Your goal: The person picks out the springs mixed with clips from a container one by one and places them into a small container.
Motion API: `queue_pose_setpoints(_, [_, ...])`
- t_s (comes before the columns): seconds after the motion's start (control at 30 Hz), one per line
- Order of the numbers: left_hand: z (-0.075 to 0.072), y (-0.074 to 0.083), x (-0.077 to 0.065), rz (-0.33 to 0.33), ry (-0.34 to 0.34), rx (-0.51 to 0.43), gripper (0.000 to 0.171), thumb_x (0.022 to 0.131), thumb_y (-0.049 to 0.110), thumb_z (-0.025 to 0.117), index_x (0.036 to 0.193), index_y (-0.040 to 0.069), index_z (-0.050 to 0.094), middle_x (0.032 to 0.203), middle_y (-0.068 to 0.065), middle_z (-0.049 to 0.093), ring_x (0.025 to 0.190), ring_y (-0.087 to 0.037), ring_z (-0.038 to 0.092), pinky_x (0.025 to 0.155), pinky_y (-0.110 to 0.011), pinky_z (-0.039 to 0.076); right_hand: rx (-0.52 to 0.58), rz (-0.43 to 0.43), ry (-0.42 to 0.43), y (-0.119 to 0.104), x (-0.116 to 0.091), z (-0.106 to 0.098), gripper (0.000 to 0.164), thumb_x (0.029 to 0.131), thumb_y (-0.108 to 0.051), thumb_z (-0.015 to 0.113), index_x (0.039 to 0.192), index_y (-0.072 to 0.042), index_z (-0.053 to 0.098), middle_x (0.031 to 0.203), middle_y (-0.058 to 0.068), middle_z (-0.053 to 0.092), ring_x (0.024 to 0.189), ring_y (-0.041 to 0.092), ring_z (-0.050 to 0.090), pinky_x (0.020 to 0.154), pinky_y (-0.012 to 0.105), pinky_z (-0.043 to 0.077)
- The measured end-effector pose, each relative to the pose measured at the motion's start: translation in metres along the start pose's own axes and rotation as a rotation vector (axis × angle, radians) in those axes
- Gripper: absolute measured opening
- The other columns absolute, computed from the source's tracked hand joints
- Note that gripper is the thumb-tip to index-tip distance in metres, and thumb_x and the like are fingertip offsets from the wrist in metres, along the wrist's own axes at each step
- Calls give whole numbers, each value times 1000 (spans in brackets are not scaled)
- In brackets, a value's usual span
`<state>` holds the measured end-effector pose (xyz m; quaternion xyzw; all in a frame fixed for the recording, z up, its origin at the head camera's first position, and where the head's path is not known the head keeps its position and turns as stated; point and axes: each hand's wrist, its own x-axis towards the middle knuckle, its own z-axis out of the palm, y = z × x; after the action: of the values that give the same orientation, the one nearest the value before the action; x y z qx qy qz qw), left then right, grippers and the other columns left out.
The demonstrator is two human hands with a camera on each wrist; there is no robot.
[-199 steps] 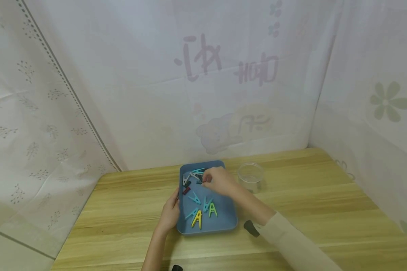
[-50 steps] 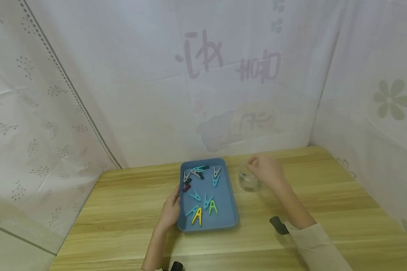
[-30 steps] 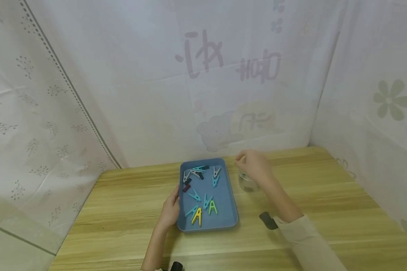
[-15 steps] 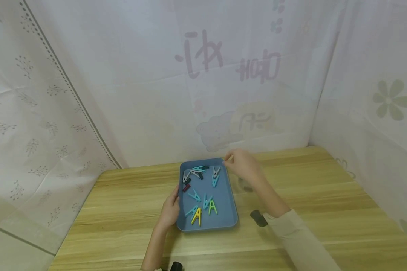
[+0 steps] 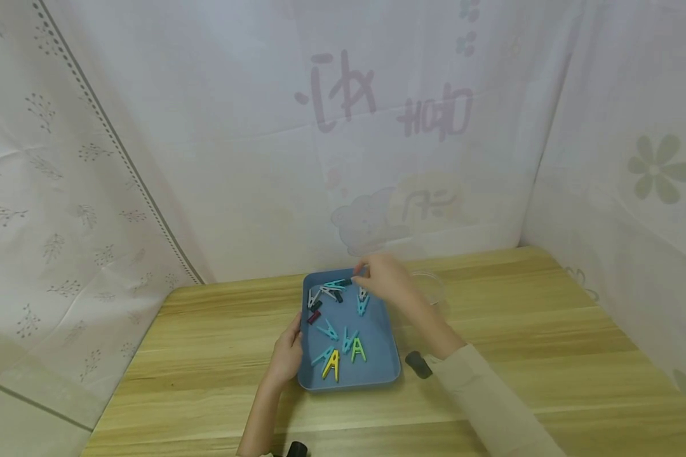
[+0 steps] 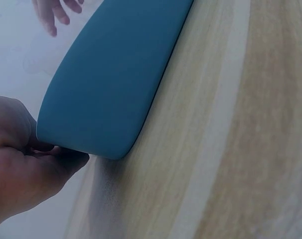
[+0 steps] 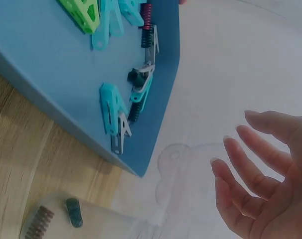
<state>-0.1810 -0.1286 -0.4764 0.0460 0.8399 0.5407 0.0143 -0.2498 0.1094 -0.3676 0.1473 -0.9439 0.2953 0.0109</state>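
A blue tray on the table bears turquoise clothespins, grey clothespins, a green clothespin and a yellow clothespin. Small ribbed pieces lie among them, one dark red and several black. My left hand grips the tray's left side; in the left wrist view its thumb and fingers meet at the edge. Above the tray's far right corner hovers my right hand. The right wrist view shows its fingers loosely bent, holding nothing.
Right of the tray stands a clear round jar, partly behind the right forearm. It contains a brown ribbed piece and a dark piece. Patterned curtains hang along the table's back and sides.
Earlier, my right hand pinched a reddish piece in the tray, then was over the jar. It has since come back left above the tray. The left hand has stayed at the tray.
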Motion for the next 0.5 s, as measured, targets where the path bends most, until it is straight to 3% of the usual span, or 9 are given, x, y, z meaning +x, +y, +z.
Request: queue_pose_setpoints(0.5, [0,-2,1,-5,-3,-16,49,104,-3,32,153,-9,28,158,-28,30,148,-46,23,121,-60,21,15,-76,-109,-12,17,27,15,93,-20,72,102,-9,73,84,2,66,68,13,59,58,25,50])
